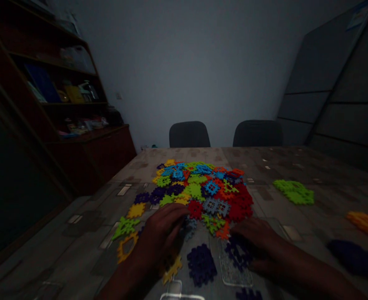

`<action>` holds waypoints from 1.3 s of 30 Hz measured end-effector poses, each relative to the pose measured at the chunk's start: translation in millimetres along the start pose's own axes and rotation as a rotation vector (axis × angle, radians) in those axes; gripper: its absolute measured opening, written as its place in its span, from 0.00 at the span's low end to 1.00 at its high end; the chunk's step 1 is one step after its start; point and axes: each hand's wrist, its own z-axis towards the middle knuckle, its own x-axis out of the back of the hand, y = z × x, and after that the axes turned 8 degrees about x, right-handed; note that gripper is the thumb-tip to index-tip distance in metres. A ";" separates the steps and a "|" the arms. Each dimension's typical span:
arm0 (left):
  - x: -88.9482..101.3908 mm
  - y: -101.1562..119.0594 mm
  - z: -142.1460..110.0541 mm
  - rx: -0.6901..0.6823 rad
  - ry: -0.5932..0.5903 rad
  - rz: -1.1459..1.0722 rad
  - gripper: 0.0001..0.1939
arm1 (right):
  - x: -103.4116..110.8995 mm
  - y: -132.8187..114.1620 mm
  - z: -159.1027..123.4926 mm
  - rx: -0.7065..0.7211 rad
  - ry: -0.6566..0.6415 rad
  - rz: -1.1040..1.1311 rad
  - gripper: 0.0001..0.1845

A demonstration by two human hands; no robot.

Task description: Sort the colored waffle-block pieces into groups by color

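Note:
A heap of interlocking plastic tiles (202,185) in blue, green, red, orange, yellow and purple lies on the patterned table (86,233). My left hand (163,227) rests at the heap's near edge, fingers curled down onto the tiles beside a red tile (195,208). My right hand (254,237) lies palm down at the heap's near right, fingers bent over purple tiles (237,252) and an orange tile (224,231). The room is dim and neither hand's grasp shows clearly. A purple tile cluster (202,264) sits between my forearms.
Sorted piles lie to the right: green (293,191), orange (367,223), dark purple (353,256). Two dark chairs (189,134) stand at the table's far side. A wooden shelf unit (61,96) fills the left wall. Grey panels (343,91) lean at right.

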 end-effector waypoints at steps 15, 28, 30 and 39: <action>27.7 -25.2 0.9 0.145 0.026 0.137 0.13 | 14.4 -27.1 10.7 0.152 -0.099 0.117 0.47; 42.6 -57.4 -5.8 0.581 -0.147 0.117 0.13 | -10.4 19.0 -12.1 -0.035 -0.141 -0.017 0.43; 40.5 -55.1 -8.4 0.592 -0.205 0.106 0.13 | -7.3 19.4 -13.7 -0.059 -0.113 -0.016 0.43; 7.8 -25.4 -5.5 0.558 -0.385 0.073 0.19 | 1.9 15.0 -10.1 -0.100 -0.169 -0.036 0.38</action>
